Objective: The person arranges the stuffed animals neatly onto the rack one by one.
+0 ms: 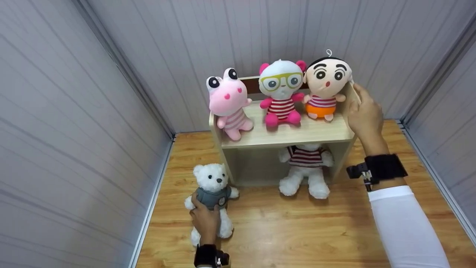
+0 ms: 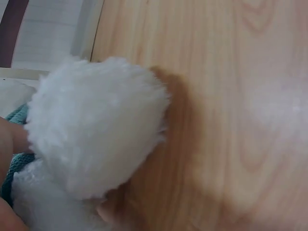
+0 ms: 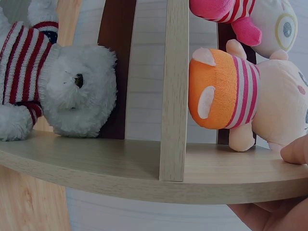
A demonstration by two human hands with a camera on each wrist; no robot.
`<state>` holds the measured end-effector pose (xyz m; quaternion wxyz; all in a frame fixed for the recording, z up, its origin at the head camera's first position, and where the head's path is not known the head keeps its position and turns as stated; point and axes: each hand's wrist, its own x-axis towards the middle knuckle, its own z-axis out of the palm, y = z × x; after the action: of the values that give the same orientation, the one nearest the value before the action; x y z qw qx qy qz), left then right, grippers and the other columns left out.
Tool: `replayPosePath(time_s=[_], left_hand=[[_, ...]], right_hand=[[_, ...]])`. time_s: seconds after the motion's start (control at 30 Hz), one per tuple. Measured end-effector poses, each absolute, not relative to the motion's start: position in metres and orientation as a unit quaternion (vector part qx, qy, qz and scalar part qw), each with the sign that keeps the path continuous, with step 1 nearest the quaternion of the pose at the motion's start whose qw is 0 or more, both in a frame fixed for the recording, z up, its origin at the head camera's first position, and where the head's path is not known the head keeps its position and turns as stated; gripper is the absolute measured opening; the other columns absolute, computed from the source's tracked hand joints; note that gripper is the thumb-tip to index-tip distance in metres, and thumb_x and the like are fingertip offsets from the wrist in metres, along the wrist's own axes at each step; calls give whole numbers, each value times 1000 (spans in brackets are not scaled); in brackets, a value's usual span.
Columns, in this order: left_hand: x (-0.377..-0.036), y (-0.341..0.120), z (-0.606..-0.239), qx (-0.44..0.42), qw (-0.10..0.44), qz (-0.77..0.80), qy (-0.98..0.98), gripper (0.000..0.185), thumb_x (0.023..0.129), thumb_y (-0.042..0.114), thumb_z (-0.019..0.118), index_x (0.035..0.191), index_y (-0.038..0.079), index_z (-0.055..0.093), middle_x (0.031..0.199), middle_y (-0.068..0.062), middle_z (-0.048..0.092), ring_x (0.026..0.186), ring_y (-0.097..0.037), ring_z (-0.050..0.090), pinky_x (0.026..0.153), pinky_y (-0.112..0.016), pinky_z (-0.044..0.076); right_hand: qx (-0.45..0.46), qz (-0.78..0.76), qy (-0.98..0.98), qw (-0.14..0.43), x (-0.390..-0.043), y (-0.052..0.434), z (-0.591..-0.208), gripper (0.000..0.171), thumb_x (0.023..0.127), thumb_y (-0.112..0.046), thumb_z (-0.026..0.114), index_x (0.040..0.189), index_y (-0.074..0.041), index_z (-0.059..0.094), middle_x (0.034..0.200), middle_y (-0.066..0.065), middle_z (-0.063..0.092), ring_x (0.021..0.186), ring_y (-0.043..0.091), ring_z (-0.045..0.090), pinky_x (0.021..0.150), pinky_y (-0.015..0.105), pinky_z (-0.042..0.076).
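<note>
A small white teddy bear (image 1: 212, 193) in a grey shirt sits on the wooden floor at the lower left. My left hand (image 1: 203, 214) grips it round the body from behind. In the left wrist view its white furry paw (image 2: 96, 139) fills the left side, with a finger (image 2: 8, 139) against it. My right hand (image 1: 357, 106) grips the right side wall of a pale wooden shelf (image 1: 286, 136), next to a boy doll (image 1: 327, 85) in orange shorts. The right wrist view shows my thumb (image 3: 296, 151) on that wall (image 3: 144, 168), close to the boy doll (image 3: 240, 91).
On the shelf top also sit a pink frog plush (image 1: 228, 102) and a white plush with green glasses (image 1: 281, 93). A white bear in a striped shirt (image 1: 305, 169) sits under the shelf. Grey panel walls (image 1: 74, 123) enclose the wooden floor (image 1: 297, 230) on three sides.
</note>
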<state>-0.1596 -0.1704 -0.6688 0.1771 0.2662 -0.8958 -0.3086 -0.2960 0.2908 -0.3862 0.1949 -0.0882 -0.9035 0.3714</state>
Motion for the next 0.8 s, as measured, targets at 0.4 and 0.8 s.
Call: replayPosePath(time_s=[0.4, 0.8], left_hand=[[-154, -171, -672, 272, 211, -321, -882, 86, 73, 19, 89, 141, 14, 36, 104, -32, 69, 96, -50, 64, 73, -61, 50], [-146, -177, -671, 296, 215, -342, -865, 74, 70, 21, 91, 126, 15, 42, 94, -26, 71, 84, -45, 70, 67, -58, 52]], right_hand=[[-86, 368, -902, 207, -295, 291, -386, 53, 104, -17, 42, 156, -21, 43, 140, 32, 57, 110, 58, 59, 87, 68, 43], [-86, 373, -903, 193, -296, 292, -387, 53, 104, -17, 42, 157, -21, 41, 144, 30, 54, 122, 57, 55, 95, 69, 42]])
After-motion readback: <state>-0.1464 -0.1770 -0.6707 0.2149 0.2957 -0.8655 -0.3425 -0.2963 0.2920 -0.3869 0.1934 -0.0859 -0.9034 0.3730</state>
